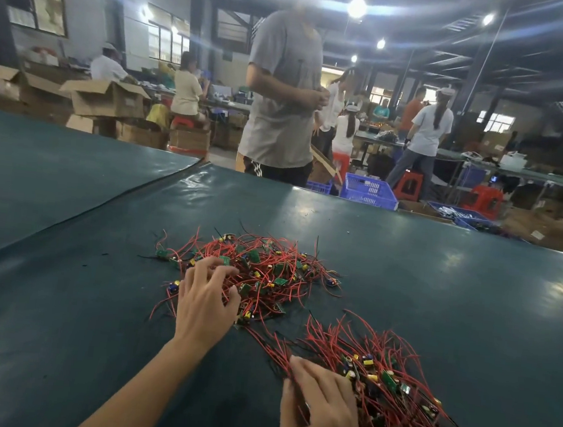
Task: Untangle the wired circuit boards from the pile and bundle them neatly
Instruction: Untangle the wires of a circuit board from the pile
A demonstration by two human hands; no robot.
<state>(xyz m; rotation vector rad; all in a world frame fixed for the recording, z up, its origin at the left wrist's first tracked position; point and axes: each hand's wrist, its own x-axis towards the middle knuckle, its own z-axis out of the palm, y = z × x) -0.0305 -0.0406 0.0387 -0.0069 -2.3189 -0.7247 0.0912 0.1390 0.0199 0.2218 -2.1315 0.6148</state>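
- R hand (319, 409), nearest the cam by the table's (440, 263) near edge: fingers curled over the bundle (387, 388), red wires pinched under thumb and fingertips.
- Bundle lies near the near-right corner. Long axis runs far-left to near-right, with wires roughly parallel and fanning out at both ends. Green boards w/ yellow and blue parts cluster about mid-length.
- L hand (207, 304), further in, sits on the near-left side of the pile (253, 272): fingers spread and bent, tips down in the wires. Can't tell if it pinches one.
- Pile at approx mid-table, apart from the bundle: red wires tangled every way, no single direction, boards scattered through it.
- Person in grey shirt (283, 110) stands at the far edge; blue crates (370, 191) on the floor behind.
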